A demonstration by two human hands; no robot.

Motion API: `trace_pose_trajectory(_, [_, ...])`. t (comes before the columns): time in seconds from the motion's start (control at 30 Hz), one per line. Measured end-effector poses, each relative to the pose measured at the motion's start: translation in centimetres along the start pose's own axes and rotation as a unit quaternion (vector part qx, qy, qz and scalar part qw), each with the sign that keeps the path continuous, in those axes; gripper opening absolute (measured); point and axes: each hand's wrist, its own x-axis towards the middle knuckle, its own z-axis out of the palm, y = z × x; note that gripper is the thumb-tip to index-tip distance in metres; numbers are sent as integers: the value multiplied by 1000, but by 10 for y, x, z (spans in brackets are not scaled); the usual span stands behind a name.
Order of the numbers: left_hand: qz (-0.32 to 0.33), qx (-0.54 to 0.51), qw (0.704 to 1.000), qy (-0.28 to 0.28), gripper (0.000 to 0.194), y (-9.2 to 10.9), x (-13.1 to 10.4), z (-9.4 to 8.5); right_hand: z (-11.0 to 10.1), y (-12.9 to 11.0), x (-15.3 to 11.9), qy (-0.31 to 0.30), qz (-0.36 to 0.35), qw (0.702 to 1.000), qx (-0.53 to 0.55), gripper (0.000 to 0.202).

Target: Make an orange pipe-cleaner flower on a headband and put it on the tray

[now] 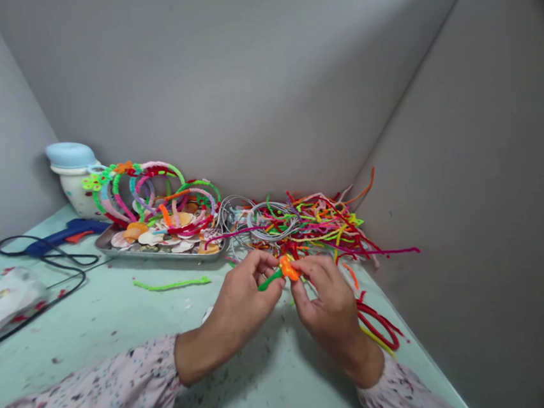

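Between the two sets of fingers, just above the pale green desk, sits a small orange pipe-cleaner piece joined to a short green pipe-cleaner stem. The left hand has its fingers closed in a pinch on the green stem, thumb and forefinger meeting at the stem's end next to the orange piece. The right hand has its fingers curled shut on the orange piece from the other side; fingertips of both hands are nearly touching. Both wrists show speckled pale sleeves.

Just beyond the fingers lies a loose heap of mixed-colour pipe cleaners, reaching to the corner of the grey walls. Beside it, beyond the left fingers, are coils of grey wire. Below the right wrist, red pipe-cleaner loops rest on the desk.

Left of the left fingers, apart from them, a single light-green pipe cleaner lies flat. Farther beyond, a metal tray holds shells and wrapped headbands. Behind the tray stands a white container with a blue lid. Far left: a blue glue gun with black cord and a plastic bag.
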Motion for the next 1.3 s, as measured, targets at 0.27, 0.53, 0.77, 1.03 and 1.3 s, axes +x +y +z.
trace_pose_trajectory(0.27, [-23, 18, 999, -14, 13, -2, 5, -1, 3, 0, -6, -20, 0, 1000, -8, 30])
trace_pose_trajectory(0.53, [16, 62, 998, 10, 9, -7, 4, -5, -5, -4, 3, -79, 148, 964, 208, 23])
trace_pose_trajectory(0.77, [81, 128, 988, 6, 5, 3, -3, -6, -12, 0, 14, -141, 330, 866, 348, 25])
trace_pose_trajectory(1.03, [138, 153, 979, -5, 5, 3, -3, -6, -25, 9, 27, -224, 296, 853, 367, 18])
trace_pose_trajectory(1.3, [153, 146, 977, -27, 10, -2, -7, -4, -25, 12, 28, -234, 285, 857, 359, 13])
